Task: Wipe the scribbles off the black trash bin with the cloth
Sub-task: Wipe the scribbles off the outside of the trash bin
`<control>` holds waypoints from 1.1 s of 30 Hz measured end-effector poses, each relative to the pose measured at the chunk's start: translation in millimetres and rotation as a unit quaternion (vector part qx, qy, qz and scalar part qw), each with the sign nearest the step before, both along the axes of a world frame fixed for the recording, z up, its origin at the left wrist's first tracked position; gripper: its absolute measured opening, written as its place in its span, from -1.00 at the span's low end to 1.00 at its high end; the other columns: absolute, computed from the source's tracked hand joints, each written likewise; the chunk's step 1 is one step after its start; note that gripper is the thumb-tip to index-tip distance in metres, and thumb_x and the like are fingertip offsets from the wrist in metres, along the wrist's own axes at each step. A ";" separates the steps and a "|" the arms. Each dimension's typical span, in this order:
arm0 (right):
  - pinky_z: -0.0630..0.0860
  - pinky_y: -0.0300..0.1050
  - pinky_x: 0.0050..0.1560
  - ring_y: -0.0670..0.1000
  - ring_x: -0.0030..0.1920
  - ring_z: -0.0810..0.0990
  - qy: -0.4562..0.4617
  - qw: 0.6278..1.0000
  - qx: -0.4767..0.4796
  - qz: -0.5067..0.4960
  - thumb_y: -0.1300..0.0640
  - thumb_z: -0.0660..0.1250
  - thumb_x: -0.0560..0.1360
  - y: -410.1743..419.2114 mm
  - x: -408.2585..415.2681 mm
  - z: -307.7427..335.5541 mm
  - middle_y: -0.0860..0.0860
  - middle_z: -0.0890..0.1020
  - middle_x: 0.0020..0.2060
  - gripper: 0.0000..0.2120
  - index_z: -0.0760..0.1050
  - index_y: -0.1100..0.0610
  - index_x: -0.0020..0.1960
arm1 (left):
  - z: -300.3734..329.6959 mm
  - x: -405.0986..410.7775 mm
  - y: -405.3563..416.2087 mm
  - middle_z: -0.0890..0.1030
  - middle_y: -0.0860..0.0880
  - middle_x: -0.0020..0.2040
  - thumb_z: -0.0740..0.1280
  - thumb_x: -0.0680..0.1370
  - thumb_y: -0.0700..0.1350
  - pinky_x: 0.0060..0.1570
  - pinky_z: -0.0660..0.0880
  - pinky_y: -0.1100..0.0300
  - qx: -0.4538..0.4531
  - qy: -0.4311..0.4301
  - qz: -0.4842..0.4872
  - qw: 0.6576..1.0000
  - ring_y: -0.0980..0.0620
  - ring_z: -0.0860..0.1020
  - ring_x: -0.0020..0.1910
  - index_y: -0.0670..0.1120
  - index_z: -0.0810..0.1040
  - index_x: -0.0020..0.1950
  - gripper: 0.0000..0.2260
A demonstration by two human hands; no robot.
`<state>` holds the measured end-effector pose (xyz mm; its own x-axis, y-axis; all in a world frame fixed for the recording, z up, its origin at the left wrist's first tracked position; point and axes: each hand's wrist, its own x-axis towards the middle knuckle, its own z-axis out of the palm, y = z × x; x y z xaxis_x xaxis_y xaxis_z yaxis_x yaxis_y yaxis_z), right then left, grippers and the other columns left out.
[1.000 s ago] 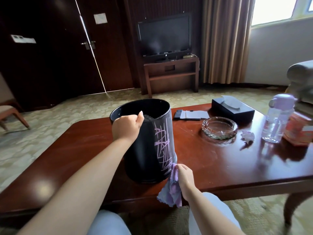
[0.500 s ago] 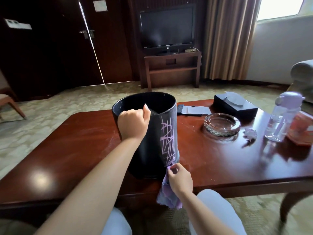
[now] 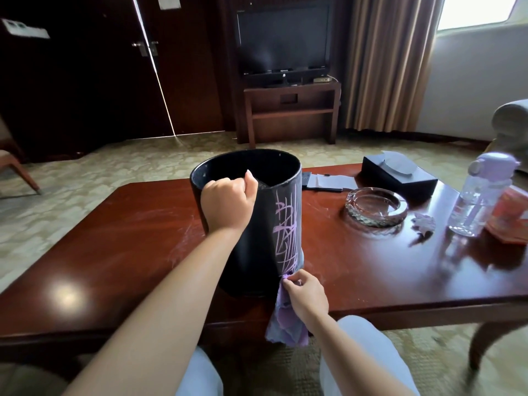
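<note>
The black trash bin stands upright on the red-brown coffee table, near its front edge. Purple scribbles run down the bin's right side. My left hand grips the near rim of the bin, fingers curled over it. My right hand pinches a purple cloth at the bin's lower right corner, just under the scribbles. Most of the cloth hangs down past the table's front edge.
To the right on the table are a glass ashtray, a black tissue box, a clear bottle with a purple lid, a crumpled scrap and a notepad. A TV on a stand is beyond.
The bin has been pulled a little closer and looks larger. My right hand with the cloth has stayed at the bin's lower right, shifting slightly up against it. My left hand keeps its grip on the rim.
</note>
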<state>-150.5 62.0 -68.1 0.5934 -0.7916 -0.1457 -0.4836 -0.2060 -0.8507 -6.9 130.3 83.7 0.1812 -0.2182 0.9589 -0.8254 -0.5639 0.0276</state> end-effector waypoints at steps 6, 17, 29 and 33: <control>0.32 -0.32 -0.38 -0.13 -0.21 0.54 -0.079 0.995 0.060 -0.016 0.01 0.35 0.49 1.1 -0.5 -0.2 -0.09 0.63 -0.17 -0.91 0.54 -0.02 -0.17 | -0.3 -0.2 -0.8 0.31 -0.11 -0.68 0.18 0.50 -0.13 -0.49 0.21 0.26 -0.008 -0.007 -0.004 1.000 -0.10 0.31 -0.67 -0.16 0.33 -0.62 -0.54; 0.44 -0.22 -0.24 -0.09 -0.23 0.59 -0.093 0.988 0.110 -0.049 0.02 0.44 0.40 0.0 5.4 -3.9 -0.12 0.65 -0.31 -0.87 0.62 0.02 -0.30 | -0.1 -1.7 -0.8 0.33 -0.12 -0.67 0.17 0.50 -0.13 -0.52 0.28 0.22 -0.003 -0.006 0.001 1.000 -0.11 0.33 -0.66 -0.17 0.34 -0.61 -0.54; 0.49 -0.23 -0.21 -0.06 -0.22 0.60 -0.158 0.969 0.185 -0.049 0.12 0.51 0.36 -8.2 5.1 -5.7 -0.05 0.68 -0.32 -0.90 0.65 0.06 -0.32 | -1.3 -0.8 -1.9 0.32 -0.13 -0.67 0.17 0.51 -0.13 -0.52 0.29 0.19 -0.004 0.005 -0.005 1.000 -0.12 0.32 -0.66 -0.17 0.33 -0.61 -0.54; 0.50 -0.29 -0.23 -0.09 -0.24 0.59 -0.212 0.940 0.267 -0.029 0.17 0.51 0.37 -9.8 0.4 0.3 -0.01 0.68 -0.30 -0.96 0.67 0.14 -0.21 | -2.5 0.5 -2.2 0.32 -0.13 -0.67 0.17 0.52 -0.13 -0.52 0.28 0.19 -0.006 0.007 -0.005 1.000 -0.11 0.32 -0.66 -0.17 0.33 -0.61 -0.53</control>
